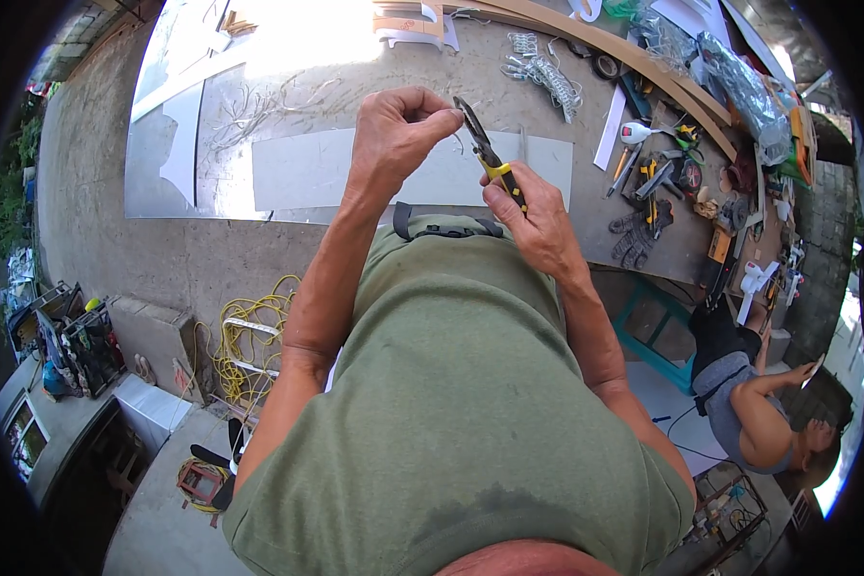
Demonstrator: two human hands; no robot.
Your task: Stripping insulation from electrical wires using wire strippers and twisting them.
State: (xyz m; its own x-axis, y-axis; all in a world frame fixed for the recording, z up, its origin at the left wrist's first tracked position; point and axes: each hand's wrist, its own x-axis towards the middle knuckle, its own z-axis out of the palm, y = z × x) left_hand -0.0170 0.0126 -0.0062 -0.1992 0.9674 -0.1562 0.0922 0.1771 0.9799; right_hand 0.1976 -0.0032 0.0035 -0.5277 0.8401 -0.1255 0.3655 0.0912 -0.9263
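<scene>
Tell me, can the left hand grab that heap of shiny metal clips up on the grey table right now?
Probably not right away. The left hand is pinching a thin wire held up to the yellow-handled pliers. The heap of shiny metal clips lies farther off, though nothing blocks the way.

pliers yellow-black handles | shirt olive green | cable yellow | stool teal
</scene>
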